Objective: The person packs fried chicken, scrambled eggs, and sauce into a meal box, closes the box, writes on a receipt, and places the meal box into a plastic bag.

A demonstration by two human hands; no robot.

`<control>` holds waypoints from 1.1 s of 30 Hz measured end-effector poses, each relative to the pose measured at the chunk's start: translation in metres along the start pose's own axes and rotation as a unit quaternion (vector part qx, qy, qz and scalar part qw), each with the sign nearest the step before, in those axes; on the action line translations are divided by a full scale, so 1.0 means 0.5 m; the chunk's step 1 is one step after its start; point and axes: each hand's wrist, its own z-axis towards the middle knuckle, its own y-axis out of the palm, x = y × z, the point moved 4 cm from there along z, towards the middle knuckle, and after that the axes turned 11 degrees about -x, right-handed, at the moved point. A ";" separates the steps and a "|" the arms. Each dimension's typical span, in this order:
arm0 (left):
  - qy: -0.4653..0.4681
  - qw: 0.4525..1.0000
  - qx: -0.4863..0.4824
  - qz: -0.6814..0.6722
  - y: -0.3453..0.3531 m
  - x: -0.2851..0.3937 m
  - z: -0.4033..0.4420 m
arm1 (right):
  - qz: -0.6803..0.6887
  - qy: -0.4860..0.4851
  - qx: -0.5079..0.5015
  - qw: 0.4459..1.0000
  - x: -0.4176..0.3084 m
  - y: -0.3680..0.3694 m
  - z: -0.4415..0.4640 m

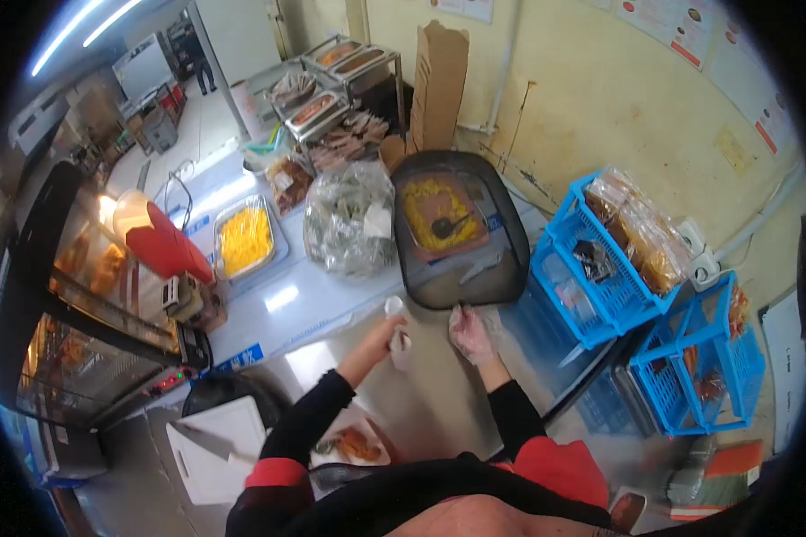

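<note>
My left hand (pixel 387 336) is bare and closed around a small white cup-like object (pixel 393 305); a crumpled whitish piece (pixel 401 352) hangs beside its fingers. In a clear plastic glove, my right hand (pixel 471 336) has its fingertips pressed together at the near rim of a large black tray (pixel 510 291); what they hold, if anything, is too small to tell. Inside that tray lie a container of yellow food (pixel 424 208) with a dark spoon (pixel 446 225) and a grey utensil (pixel 481 268). Left of it sits a clear plastic bag (pixel 349 219).
Yellow food fills a metal tray (pixel 244 237) at left, near a red container (pixel 166 251) and a heated display case (pixel 81 295). A knife lies on a white board (pixel 215 447). Blue baskets (pixel 591 268) stand at right. Far off stands a person (pixel 197 58).
</note>
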 end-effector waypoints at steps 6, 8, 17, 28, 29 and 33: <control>0.014 0.997 -0.066 0.021 0.052 0.025 0.104 | -0.225 -0.075 0.040 0.971 -0.035 0.027 -0.006; 0.070 0.996 -0.052 -0.021 0.076 0.069 0.116 | -0.308 -0.078 0.036 0.948 -0.048 0.058 -0.004; 0.309 0.945 -0.061 -0.094 0.242 0.424 0.081 | -0.949 -0.269 0.037 0.162 -0.187 0.207 0.234; 0.370 0.911 -0.111 -0.145 0.217 0.555 0.111 | -0.980 -0.172 -0.015 0.101 -0.134 0.143 0.159; 0.379 0.906 -0.111 -0.152 0.212 0.561 0.109 | -0.979 -0.170 -0.022 0.112 -0.125 0.148 0.139; 0.375 0.889 -0.158 -0.211 0.185 0.567 0.120 | -0.976 -0.174 -0.021 0.127 -0.102 0.143 0.103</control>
